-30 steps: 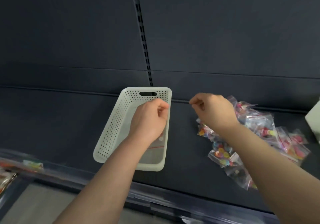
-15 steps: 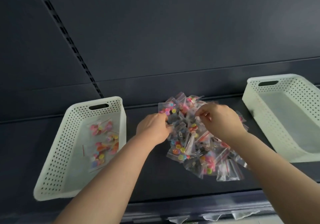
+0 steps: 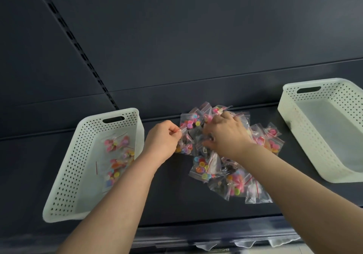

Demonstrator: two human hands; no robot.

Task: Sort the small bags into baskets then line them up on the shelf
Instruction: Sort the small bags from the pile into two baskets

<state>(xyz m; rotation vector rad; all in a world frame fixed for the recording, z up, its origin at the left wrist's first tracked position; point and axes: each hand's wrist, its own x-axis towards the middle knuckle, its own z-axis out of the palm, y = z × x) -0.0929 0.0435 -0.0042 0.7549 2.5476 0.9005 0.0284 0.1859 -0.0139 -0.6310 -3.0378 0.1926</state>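
Observation:
A heap of small clear bags (image 3: 220, 167) filled with coloured buttons lies on the dark shelf (image 3: 172, 200) between two white perforated baskets. The left basket (image 3: 66, 177) holds a few button bags (image 3: 117, 159). The right basket (image 3: 306, 131) holds nothing. My left hand (image 3: 163, 141) pinches the corner of one bag (image 3: 189, 123) at the heap's left edge. My right hand (image 3: 225, 133) rests on top of the heap with its fingers curled into the bags; what they hold is hidden.
The dark back wall of the shelving rises behind, with a slotted upright rail (image 3: 78, 51) running down to the left basket. The shelf's front edge (image 3: 196, 236) carries clear label holders.
The view swung right from the left basket to the heap. My left hand left the basket and took a bag's corner. My right hand dug into the heap.

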